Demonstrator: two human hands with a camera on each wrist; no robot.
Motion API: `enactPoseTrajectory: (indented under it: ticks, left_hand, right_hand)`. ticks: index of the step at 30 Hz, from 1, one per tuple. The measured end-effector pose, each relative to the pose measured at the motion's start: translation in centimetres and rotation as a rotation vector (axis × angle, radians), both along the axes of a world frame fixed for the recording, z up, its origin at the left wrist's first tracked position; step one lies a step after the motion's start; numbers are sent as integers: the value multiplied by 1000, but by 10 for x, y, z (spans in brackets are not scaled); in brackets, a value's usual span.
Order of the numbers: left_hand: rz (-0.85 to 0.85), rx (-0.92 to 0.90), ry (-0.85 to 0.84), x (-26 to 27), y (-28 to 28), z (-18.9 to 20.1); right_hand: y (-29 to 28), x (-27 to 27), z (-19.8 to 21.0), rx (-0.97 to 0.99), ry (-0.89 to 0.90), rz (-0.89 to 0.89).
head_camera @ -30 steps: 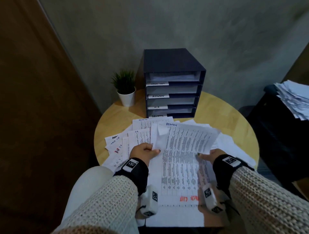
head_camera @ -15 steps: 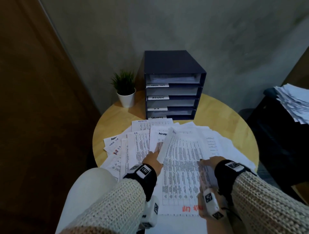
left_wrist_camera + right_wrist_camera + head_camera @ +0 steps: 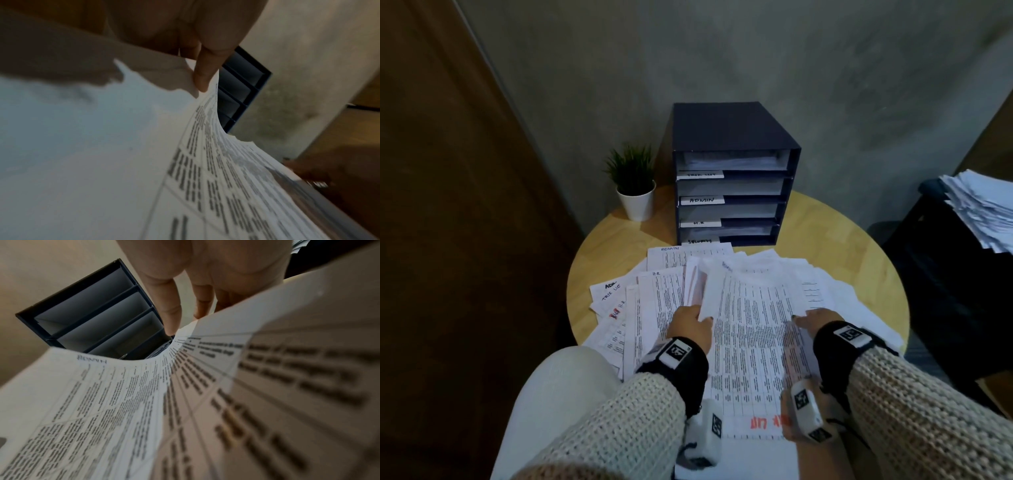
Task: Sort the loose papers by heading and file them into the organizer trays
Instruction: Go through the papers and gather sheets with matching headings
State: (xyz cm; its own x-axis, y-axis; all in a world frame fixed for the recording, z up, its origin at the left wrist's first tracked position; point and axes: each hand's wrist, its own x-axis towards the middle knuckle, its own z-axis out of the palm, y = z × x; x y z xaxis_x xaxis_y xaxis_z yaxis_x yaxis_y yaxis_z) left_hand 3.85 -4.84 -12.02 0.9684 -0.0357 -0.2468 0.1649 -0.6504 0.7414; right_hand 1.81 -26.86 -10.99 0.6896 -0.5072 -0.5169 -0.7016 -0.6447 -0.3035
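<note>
Printed sheets [image 3: 671, 298] lie fanned over the round wooden table [image 3: 852, 246]. The top sheet [image 3: 750, 308] carries a table of text and a handwritten heading [image 3: 92, 361] at its far edge. My left hand [image 3: 690, 325] pinches this sheet's left edge, which curls upward [image 3: 203, 78]. My right hand [image 3: 811, 318] holds the right edge, and the paper rises over the fingertips [image 3: 172, 316]. The dark blue organizer [image 3: 732, 130] stands at the table's back, with labelled trays, among them ADMIN [image 3: 702, 199] and H.R [image 3: 698, 223]. The top tray [image 3: 732, 159] holds papers.
A small potted plant [image 3: 635, 185] stands left of the organizer. A sheet with red lettering [image 3: 767, 422] lies nearest me under the top sheet. On a dark stand at the right sits another paper pile [image 3: 983, 209]. A grey wall is close behind the table.
The top sheet, raised and bent over a second ago, has come down onto the pile. My left hand now pinches its curled left edge. My right hand stays at its right edge.
</note>
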Motion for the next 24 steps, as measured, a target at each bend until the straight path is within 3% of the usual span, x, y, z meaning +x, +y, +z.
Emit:
enactPoseTrajectory:
  ticks: [6, 11, 16, 24]
  left_hand:
    - [99, -109, 36, 9, 25, -5]
    - [-68, -28, -2, 2, 16, -5]
    - [-158, 140, -191, -5, 3, -8]
    - [102, -310, -170, 4, 14, -4]
  right_hand:
    - [-3, 3, -2, 138, -111, -17]
    - [-10, 1, -16, 270, -146, -167]
    - [-13, -2, -16, 250, -115, -186]
    - [-7, -3, -5, 182, -98, -139]
